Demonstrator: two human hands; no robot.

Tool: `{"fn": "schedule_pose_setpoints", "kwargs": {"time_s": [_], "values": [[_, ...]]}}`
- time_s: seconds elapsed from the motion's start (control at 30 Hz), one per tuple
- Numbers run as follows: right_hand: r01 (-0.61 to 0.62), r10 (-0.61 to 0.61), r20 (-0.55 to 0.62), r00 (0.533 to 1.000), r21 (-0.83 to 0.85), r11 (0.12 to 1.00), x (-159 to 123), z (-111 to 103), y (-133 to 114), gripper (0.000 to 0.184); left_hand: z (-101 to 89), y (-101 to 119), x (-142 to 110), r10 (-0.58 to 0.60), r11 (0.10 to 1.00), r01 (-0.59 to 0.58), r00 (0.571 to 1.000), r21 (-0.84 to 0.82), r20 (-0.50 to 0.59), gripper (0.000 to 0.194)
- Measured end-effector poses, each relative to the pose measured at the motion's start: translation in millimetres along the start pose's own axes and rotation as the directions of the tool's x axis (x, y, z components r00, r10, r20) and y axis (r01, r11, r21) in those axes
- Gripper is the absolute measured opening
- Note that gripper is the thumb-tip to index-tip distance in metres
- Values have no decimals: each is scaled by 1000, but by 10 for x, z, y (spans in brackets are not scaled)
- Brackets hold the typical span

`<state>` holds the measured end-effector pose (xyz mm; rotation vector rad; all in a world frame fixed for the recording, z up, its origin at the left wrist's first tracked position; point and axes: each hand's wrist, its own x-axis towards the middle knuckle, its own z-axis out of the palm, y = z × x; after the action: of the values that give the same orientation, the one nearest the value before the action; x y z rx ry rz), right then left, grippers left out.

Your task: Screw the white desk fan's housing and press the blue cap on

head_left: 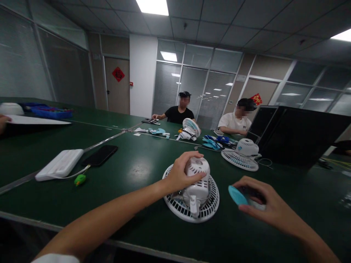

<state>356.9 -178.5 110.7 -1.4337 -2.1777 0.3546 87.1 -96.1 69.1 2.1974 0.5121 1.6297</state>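
Though laid grille-down on worktop (145,149), likely for stability, found fan (197,189) gripped by half-curled left hand (177,171); found blue disc (237,195) held by partly open right hand (270,201).

A white sleeve (56,258) shows at the lower left, only its pale, softly curved edge inside the view, the rest cut off by the frame. From there the left forearm (115,217) is bare, broad near the cloth and narrowing toward a slender left grip (178,172). The right forearm (304,233), also bare, tapers to a similarly slim right grip (270,202); its upper part lies out of view
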Motion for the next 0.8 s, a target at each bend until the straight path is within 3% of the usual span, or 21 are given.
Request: {"fn": "schedule_pose_setpoints", "kwargs": {"time_s": [0.13, 0.3, 0.4, 0.5, 0.63, 0.8], "values": [[201, -207, 21, 978, 153, 967, 331, 152, -338, 38, -22, 45, 7, 282, 952, -293, 953, 91, 115, 53], [336, -338, -29, 941, 222, 915, 553, 230, -486, 40, -57, 146, 36, 456, 871, -473, 879, 136, 138, 18], [236, -225, -81, 971, 189, 953, 576, 219, -275, 41, -121, 203, 102, 435, 881, -442, 897, 167, 82, 17], [2, -2, -77, 997, -3, 1000, 562, 250, 109, 38, -192, 191, 186, 378, 901, -373, 925, 222, 20, 20], [-225, 226, -30, 974, -276, 934, 555, 365, 563, 36, -222, 49, 250, 314, 890, -309, 949, 335, 41, 23], [-306, 359, 61, 931, -402, 863, 588, 494, 719, 31, -186, -67, 265, 199, 923, -228, 973, 309, 121, 26]]}}
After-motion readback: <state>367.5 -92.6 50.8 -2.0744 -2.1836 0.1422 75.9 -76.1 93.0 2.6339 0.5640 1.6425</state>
